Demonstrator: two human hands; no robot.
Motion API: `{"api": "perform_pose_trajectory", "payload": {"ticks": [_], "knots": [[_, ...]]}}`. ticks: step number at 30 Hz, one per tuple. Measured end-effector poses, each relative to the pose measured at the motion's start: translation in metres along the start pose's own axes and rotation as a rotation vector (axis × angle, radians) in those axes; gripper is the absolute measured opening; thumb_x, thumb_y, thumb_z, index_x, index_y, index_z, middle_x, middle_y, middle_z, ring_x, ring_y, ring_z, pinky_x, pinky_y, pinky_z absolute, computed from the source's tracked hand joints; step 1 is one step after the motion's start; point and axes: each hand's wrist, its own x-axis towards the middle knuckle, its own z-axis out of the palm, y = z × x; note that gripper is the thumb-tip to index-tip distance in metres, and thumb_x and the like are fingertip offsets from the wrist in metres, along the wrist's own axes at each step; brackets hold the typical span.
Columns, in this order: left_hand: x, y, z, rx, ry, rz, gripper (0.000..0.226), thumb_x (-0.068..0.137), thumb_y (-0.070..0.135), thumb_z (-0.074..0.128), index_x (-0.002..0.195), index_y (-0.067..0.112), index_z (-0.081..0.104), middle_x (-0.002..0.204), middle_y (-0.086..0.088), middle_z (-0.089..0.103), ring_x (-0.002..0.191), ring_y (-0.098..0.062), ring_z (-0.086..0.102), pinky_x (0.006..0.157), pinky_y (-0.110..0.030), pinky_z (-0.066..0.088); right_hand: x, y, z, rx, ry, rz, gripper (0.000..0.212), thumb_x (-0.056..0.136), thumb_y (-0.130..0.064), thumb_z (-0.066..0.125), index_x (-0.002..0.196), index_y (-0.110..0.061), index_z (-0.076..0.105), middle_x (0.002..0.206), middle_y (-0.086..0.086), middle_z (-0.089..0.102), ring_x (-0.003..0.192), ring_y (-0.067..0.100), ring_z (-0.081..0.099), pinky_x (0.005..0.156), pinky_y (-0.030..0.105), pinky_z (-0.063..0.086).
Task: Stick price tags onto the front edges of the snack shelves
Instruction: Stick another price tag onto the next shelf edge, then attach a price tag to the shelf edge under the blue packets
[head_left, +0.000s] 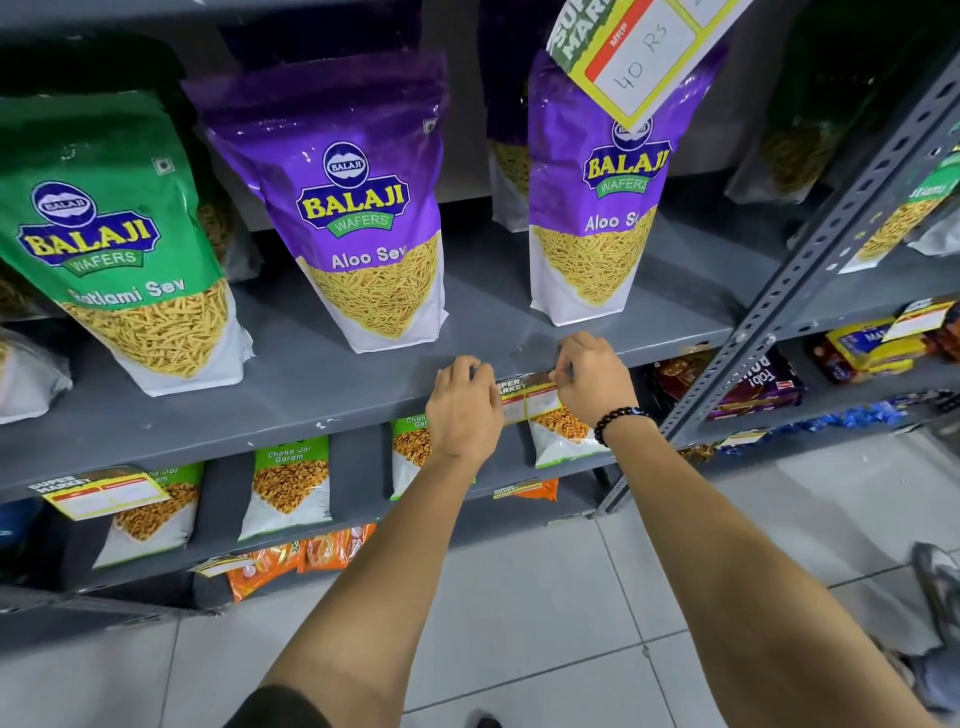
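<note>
A small price tag (525, 394) with a green, red and yellow header lies against the front edge of the grey shelf (311, 384), below two purple Aloo Sev bags (363, 234). My left hand (462, 410) holds the tag's left end with fingers curled over the shelf lip. My right hand (589, 379), with a black bead bracelet on its wrist, pinches the tag's right end. Part of the tag is hidden behind both hands.
A green Ratlami Sev bag (114, 239) stands at the left. Another tag (104, 491) hangs on the lower shelf, a large tag (639, 47) from the shelf above. A slotted grey upright (810, 280) stands at the right; white floor tiles lie below.
</note>
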Motion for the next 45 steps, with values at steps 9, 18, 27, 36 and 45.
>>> {"api": "perform_pose_trajectory", "payload": {"ticks": [9,18,27,36,45], "knots": [[0.014,0.010,0.003,0.079,-0.069,-0.084,0.046,0.079,0.045,0.066,0.102,0.009,0.051,0.100,-0.013,0.060,0.093,-0.031,0.055,0.069,-0.041,0.052,-0.003,-0.007,0.005,0.118,0.034,0.078,0.042,0.076,-0.024,0.075,0.102,-0.002,0.050,0.104,0.017,0.059,0.099,0.033,0.050,0.083,0.042,0.044],[0.019,0.016,-0.002,0.080,-0.121,-0.107,0.048,0.079,0.042,0.068,0.107,0.009,0.048,0.109,-0.014,0.056,0.102,-0.031,0.053,0.079,-0.043,0.051,-0.003,-0.015,0.003,0.052,0.039,0.096,0.042,0.078,-0.026,0.072,0.106,-0.005,0.049,0.107,0.016,0.059,0.102,0.035,0.052,0.084,0.043,0.045],[0.001,0.016,-0.045,0.010,-0.106,0.099,0.070,0.089,0.045,0.054,0.140,0.006,0.026,0.148,-0.015,0.034,0.138,-0.033,0.028,0.114,-0.043,0.027,-0.039,-0.028,-0.034,-0.105,0.134,-0.009,0.061,0.092,-0.028,0.054,0.142,-0.005,0.025,0.154,0.016,0.022,0.144,0.032,0.014,0.120,0.047,0.017],[0.012,0.066,-0.154,0.029,0.210,0.376,0.063,0.091,0.036,0.054,0.140,0.005,0.029,0.154,-0.020,0.017,0.143,-0.038,0.011,0.117,-0.046,0.007,-0.044,-0.070,-0.151,-0.128,0.497,-0.105,0.051,0.090,-0.012,0.055,0.136,0.000,0.037,0.148,0.025,0.032,0.141,0.040,0.022,0.116,0.055,0.022],[0.066,0.102,-0.244,0.161,0.391,0.345,0.055,0.095,0.039,0.047,0.137,0.006,0.034,0.156,-0.022,0.005,0.143,-0.038,0.003,0.118,-0.047,0.006,-0.004,-0.117,-0.245,-0.226,0.633,-0.202,0.048,0.094,-0.011,0.048,0.139,-0.005,0.032,0.153,0.022,0.022,0.144,0.036,0.015,0.118,0.052,0.016]]}}
